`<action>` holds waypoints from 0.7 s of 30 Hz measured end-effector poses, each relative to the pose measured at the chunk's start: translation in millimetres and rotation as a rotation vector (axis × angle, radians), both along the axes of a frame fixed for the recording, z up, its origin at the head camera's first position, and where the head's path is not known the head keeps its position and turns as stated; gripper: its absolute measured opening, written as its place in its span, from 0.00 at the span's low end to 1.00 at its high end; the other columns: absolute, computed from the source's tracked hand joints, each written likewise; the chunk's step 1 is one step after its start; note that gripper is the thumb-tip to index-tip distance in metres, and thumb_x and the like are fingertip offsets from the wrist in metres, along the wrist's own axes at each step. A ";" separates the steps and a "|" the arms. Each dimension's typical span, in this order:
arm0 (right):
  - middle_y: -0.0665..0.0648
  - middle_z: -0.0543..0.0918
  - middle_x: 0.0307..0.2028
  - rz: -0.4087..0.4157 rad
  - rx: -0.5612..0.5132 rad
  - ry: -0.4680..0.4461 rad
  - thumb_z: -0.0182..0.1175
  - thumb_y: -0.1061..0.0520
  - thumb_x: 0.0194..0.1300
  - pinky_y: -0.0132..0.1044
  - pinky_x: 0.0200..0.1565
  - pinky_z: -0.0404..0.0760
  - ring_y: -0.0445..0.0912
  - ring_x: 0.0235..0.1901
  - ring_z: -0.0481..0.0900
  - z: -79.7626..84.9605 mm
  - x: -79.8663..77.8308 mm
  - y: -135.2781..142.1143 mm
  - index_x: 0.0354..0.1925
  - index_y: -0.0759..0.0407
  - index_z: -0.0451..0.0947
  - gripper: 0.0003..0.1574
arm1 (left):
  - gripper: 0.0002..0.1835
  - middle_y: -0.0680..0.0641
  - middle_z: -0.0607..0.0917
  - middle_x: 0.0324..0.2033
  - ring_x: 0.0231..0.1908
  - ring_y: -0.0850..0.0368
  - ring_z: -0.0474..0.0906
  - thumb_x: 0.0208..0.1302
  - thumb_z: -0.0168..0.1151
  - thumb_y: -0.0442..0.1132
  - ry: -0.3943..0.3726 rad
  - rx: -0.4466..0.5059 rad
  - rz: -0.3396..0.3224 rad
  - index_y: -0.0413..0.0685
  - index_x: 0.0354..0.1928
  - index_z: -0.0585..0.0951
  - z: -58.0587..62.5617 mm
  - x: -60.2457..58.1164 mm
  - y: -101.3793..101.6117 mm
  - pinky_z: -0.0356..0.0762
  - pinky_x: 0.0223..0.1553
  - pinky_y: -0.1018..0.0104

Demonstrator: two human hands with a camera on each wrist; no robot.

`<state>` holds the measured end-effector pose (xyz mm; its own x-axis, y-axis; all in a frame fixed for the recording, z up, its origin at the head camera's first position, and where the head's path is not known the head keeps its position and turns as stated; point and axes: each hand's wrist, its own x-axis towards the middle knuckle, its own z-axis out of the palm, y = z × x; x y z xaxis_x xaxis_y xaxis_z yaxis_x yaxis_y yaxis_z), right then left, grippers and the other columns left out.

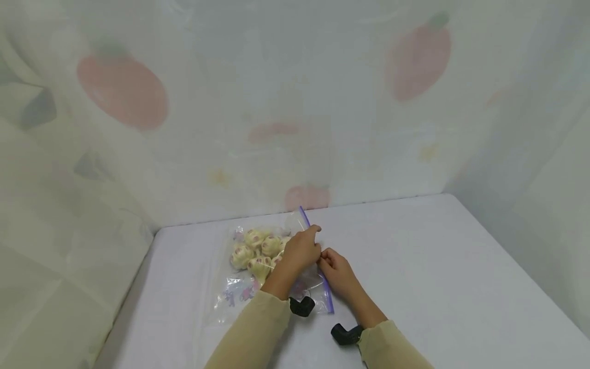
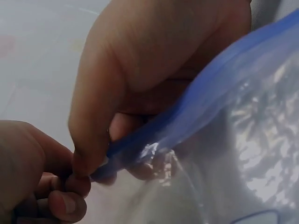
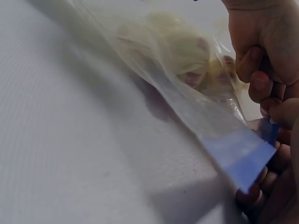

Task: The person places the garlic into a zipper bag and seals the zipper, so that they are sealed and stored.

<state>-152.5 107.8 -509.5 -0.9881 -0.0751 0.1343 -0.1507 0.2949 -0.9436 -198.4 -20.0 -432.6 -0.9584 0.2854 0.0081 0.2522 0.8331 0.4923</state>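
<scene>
A clear zip bag (image 1: 237, 297) with a blue-purple zip strip (image 1: 329, 298) lies on the table, several garlic bulbs (image 1: 260, 266) inside it. My left hand (image 1: 299, 250) reaches across the bag and pinches the strip near its middle, one finger pointing outward. Right beside it, my right hand (image 1: 340, 272) pinches the same strip between thumb and fingers. In the left wrist view the fingertips of the left hand (image 2: 28, 172) meet those of the right hand (image 2: 145, 51). The strip's near corner (image 3: 247, 161) hangs free in the right wrist view.
A white table (image 1: 438, 266) carries the bag near its back edge. Pale curtains (image 1: 295, 102) with printed fruit rise behind and on both sides. Black wrist mounts (image 1: 301, 306) stick out from the cuffs.
</scene>
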 end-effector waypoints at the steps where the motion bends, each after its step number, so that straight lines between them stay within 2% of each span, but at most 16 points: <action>1: 0.47 0.74 0.20 -0.001 -0.012 -0.001 0.57 0.56 0.71 0.31 0.24 0.69 0.38 0.20 0.69 -0.1 -0.6 -0.9 0.32 0.54 0.76 0.08 | 0.25 0.44 0.86 0.37 0.22 0.53 0.72 0.64 0.57 0.36 0.006 0.015 0.003 0.53 0.64 0.74 -0.8 -0.7 -0.7 0.68 0.23 0.61; 4: 0.48 0.73 0.20 -0.015 -0.031 0.004 0.58 0.56 0.70 0.31 0.24 0.67 0.38 0.20 0.68 0.3 -1.8 -3.7 0.30 0.54 0.75 0.09 | 0.24 0.46 0.81 0.23 0.17 0.56 0.66 0.64 0.56 0.35 0.034 0.050 0.027 0.54 0.63 0.74 -3.2 -2.8 -2.9 0.63 0.17 0.64; 7: 0.47 0.72 0.20 -0.022 -0.019 0.003 0.58 0.57 0.69 0.31 0.25 0.67 0.39 0.22 0.68 0.6 -2.0 -6.1 0.28 0.53 0.74 0.11 | 0.23 0.49 0.73 0.15 0.14 0.58 0.62 0.66 0.55 0.35 0.067 0.069 0.072 0.55 0.63 0.74 -5.5 -5.2 -6.1 0.60 0.14 0.66; 13: 0.47 0.67 0.17 -0.019 0.023 0.008 0.56 0.61 0.63 0.30 0.24 0.63 0.39 0.21 0.66 4.8 -2.4 -9.5 0.23 0.53 0.71 0.11 | 0.20 0.53 0.67 0.11 0.11 0.61 0.58 0.68 0.56 0.37 0.170 0.108 0.162 0.55 0.62 0.75 -8.6 -13.6 -16.1 0.57 0.11 0.69; 21: 0.46 0.66 0.15 0.059 0.021 0.010 0.55 0.66 0.59 0.29 0.24 0.61 0.37 0.20 0.64 4.1 -1.7 -7.7 0.19 0.55 0.69 0.14 | 0.18 0.48 0.74 0.13 0.13 0.56 0.63 0.67 0.57 0.35 0.270 0.165 0.236 0.54 0.58 0.78 -7.6 -23.9 -30.7 0.61 0.15 0.64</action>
<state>-154.2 100.0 -505.4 -0.9805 -0.1360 0.1415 -0.1773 0.3048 -0.9358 -222.3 -50.7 -440.3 -0.9548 0.0310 0.2957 0.2014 0.7991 0.5664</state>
